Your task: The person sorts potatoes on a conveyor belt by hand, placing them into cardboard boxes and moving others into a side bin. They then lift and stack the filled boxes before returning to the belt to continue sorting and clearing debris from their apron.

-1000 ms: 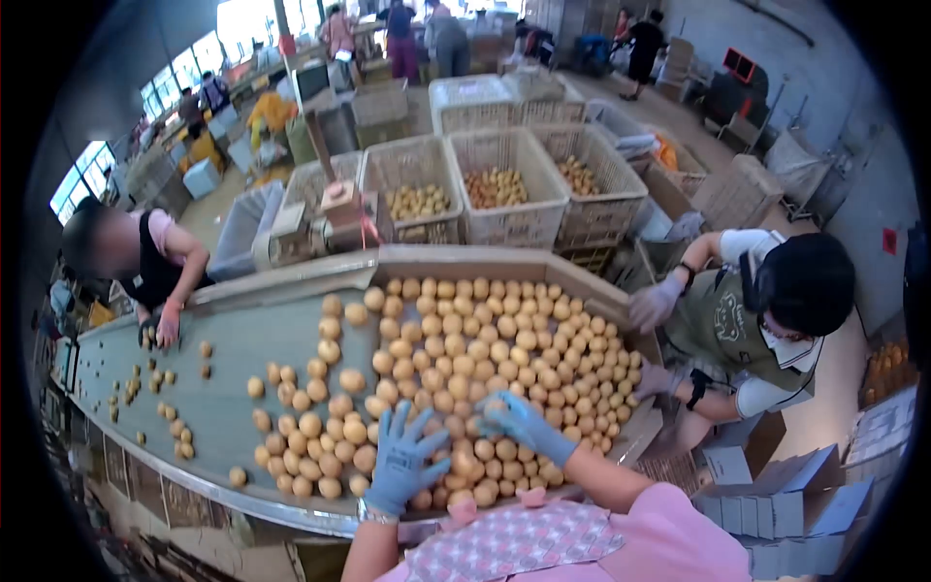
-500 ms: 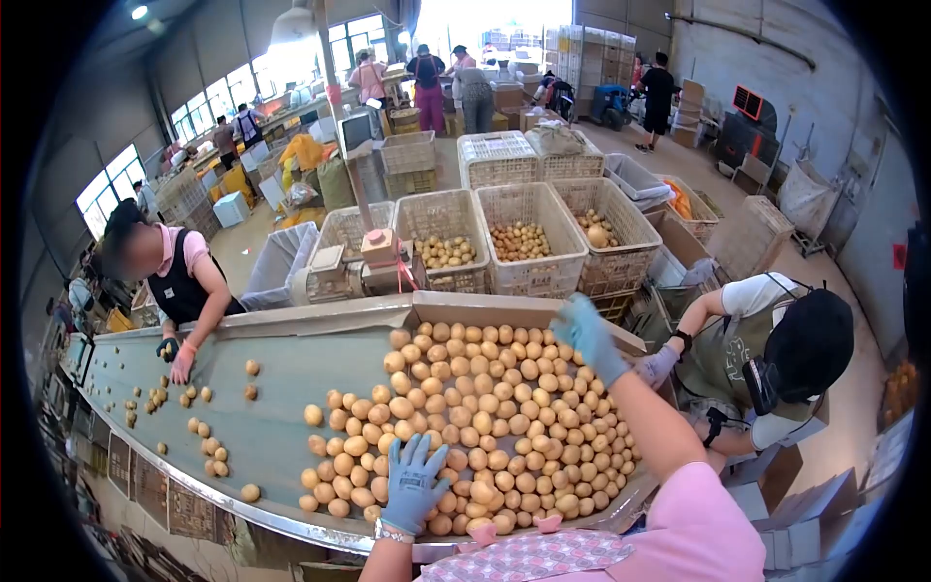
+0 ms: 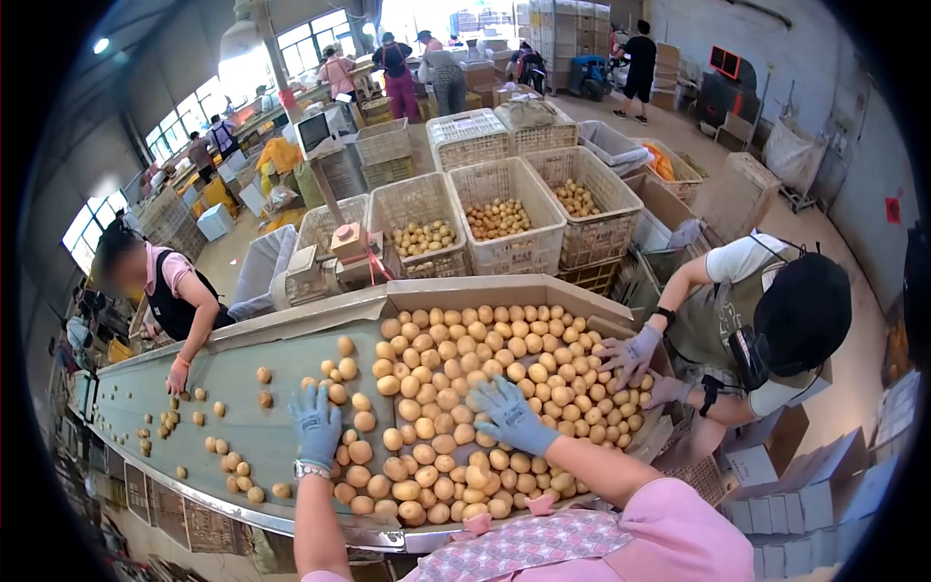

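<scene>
Many round, light-brown, potato-like items point(image 3: 446, 398) cover the right end of a green conveyor belt point(image 3: 242, 339). My left hand point(image 3: 315, 427), in a blue-grey glove, lies with fingers spread at the left edge of the pile, beside a few pieces on the belt. Over the middle of the pile is my right hand point(image 3: 511, 415), gloved alike, its fingers apart and touching the pieces, with nothing gripped. The pieces right under both palms are hidden.
At the right, a co-worker in a black cap point(image 3: 803, 312) has both gloved hands point(image 3: 630, 354) at the pile. Another person point(image 3: 177, 291) reaches onto the belt at the left. Plastic crates point(image 3: 506, 215) stand behind the cardboard-lined edge point(image 3: 485, 289).
My right hand has come down from the far edge onto the pile. My left hand has moved left. The right co-worker's hands now reach the pieces. The camera view has shifted.
</scene>
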Tool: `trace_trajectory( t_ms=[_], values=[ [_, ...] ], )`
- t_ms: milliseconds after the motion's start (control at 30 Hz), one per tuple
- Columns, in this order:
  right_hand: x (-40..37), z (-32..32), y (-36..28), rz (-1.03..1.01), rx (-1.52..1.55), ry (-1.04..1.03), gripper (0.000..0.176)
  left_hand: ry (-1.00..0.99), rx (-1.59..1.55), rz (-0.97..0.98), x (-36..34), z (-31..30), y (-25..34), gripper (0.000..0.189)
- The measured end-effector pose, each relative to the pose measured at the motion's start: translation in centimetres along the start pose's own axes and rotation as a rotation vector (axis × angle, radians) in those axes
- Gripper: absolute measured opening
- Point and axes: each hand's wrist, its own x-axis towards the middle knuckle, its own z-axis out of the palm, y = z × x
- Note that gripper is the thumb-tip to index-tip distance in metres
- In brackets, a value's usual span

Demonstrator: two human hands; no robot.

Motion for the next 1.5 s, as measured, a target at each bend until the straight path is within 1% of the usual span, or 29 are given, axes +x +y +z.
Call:
trace_trajectory(
  t_ms=[33, 100, 133, 167, 200, 233, 300, 367, 400, 433, 467, 500, 533, 567, 600, 667, 767, 833, 867, 933, 967, 1067, 1167, 1200, 1267, 1333, 1367, 1433, 1500],
  values=[
    [-0.5, -0.4, -0.2, 0.005, -0.003, 0.082, 0.066, 0.061, -0.052, 0.02, 0.0, -0.2, 0.5, 0.05],
    [-2.4, -2.3, -2.5, -0.091, 0.098, 0.058, 0.062, 0.181, -0.165, 0.056, -1.0, -2.4, 4.5, 0.05],
    [-4.0, -2.0, -3.1, -0.142, 0.109, -0.031, 0.061, -0.191, -0.477, 0.096, -0.4, -8.3, 8.9, 0.052],
    [-5.1, -1.9, -3.4, -0.191, 0.122, -0.123, 0.06, -0.059, -0.489, 0.294, -2.7, -6.8, 10.8, 0.053],
    [-5.6, -1.6, -3.1, -0.249, 0.05, -0.127, 0.059, -0.18, -0.474, 0.425, -3.5, -8.0, 13.3, 0.058],
    [-6.0, -0.9, -2.5, -0.31, -0.02, -0.132, 0.058, -0.213, -0.421, 0.568, -5.0, -7.9, 14.0, 0.063],
    [-6.5, 1.1, -1.3, -0.438, -0.155, -0.141, 0.056, -0.232, -0.372, 0.659, -5.6, -5.1, 13.6, 0.064],
    [-6.1, 2.4, -1.1, -0.236, 0.055, -0.256, 0.054, -0.27, -0.29, 0.501, -3.2, -4.5, 11.8, 0.057],
    [-6.2, 2.4, -1.4, -0.183, 0.088, -0.196, 0.053, -0.179, -0.341, 0.429, -1.8, -1.5, 9.3, 0.054],
    [-5.0, 0.0, -2.6, -0.127, 0.074, -0.303, 0.053, -0.1, -0.386, 0.353, -0.9, 0.6, 6.6, 0.051],
    [-4.5, -0.9, -3.2, -0.094, 0.08, -0.318, 0.051, 0.003, -0.02, 0.3, -0.1, -0.7, 5.1, 0.05],
    [-4.7, -1.7, -3.1, -0.064, 0.083, -0.342, 0.05, 0.052, 0.112, 0.238, 0.2, -0.3, 2.6, 0.047],
    [-5.3, -2.5, -3.1, -0.031, 0.101, -0.37, 0.049, 0.045, 0.096, 0.092, 0.3, 0.7, 0.3, 0.047],
    [-6.1, -3.7, -3.2, 0.03, 0.136, -0.469, 0.048, 0.031, 0.091, -0.053, -0.7, 1.5, -1.3, 0.048],
    [-8.8, -2.5, -2.1, -0.067, 0.204, -0.213, 0.045, 0.016, -0.058, -0.023, -2.3, 0.3, -1.0, 0.049],
    [-10.7, -4.0, -1.7, 0.01, 0.239, -0.279, 0.042, 0.039, -0.376, 0.014, -3.2, -4.2, 3.1, 0.052],
    [-12.9, -2.8, -0.3, 0.012, 0.148, -0.317, 0.044, -0.195, -0.399, 0.274, -6.2, -7.8, 9.6, 0.051],
    [-11.9, -3.7, -0.3, 0.04, 0.238, -0.289, 0.039, -0.323, -0.372, 0.502, -7.8, -8.5, 11.2, 0.051],
    [-10.6, -4.3, -0.1, 0.136, 0.254, -0.318, 0.035, -0.353, -0.323, 0.467, -7.8, -7.7, 10.0, 0.05],
    [-8.5, -3.4, 1.9, 0.217, 0.173, -0.216, 0.031, -0.172, -0.2, 0.24, -6.7, -6.3, 7.4, 0.049],
    [-7.4, -2.9, 2.8, 0.202, 0.077, -0.087, 0.03, -0.078, -0.138, 0.129, -6.5, -5.7, 6.3, 0.049],
    [-2.6, -3.5, 2.0, 0.26, 0.124, 0.146, 0.035, -0.095, 0.222, -0.165, -6.4, -5.5, 3.3, 0.046],
    [-1.9, 2.1, 4.6, 0.25, -0.249, -0.042, 0.041, 0.131, -0.189, -0.032, -5.7, -6.4, 6.7, 0.044],
    [-1.3, 3.0, 5.0, 0.341, -0.275, -0.192, 0.049, 0.113, -0.274, 0.01, -5.3, -7.6, 9.2, 0.04],
    [0.1, 2.8, 5.2, 0.342, -0.273, -0.209, 0.045, 0.103, -0.378, 0.049, -6.0, -6.8, 13.1, 0.036],
    [0.5, 1.6, 5.4, 0.375, -0.113, -0.157, 0.042, 0.083, -0.46, 0.071, -6.6, -6.1, 13.8, 0.033],
    [0.5, 0.8, 5.4, 0.413, 0.045, -0.093, 0.041, 0.075, -0.494, 0.077, -6.7, -5.9, 13.8, 0.032],
    [-0.1, -1.0, 4.1, 0.594, 0.568, 0.07, 0.038, 0.091, -0.544, 0.059, -6.0, -5.1, 13.5, 0.031],
    [-0.3, -2.8, 1.7, 0.778, 1.198, 0.089, 0.036, 0.102, -0.569, 0.015, -6.1, -4.7, 11.8, 0.03]
  ],
)
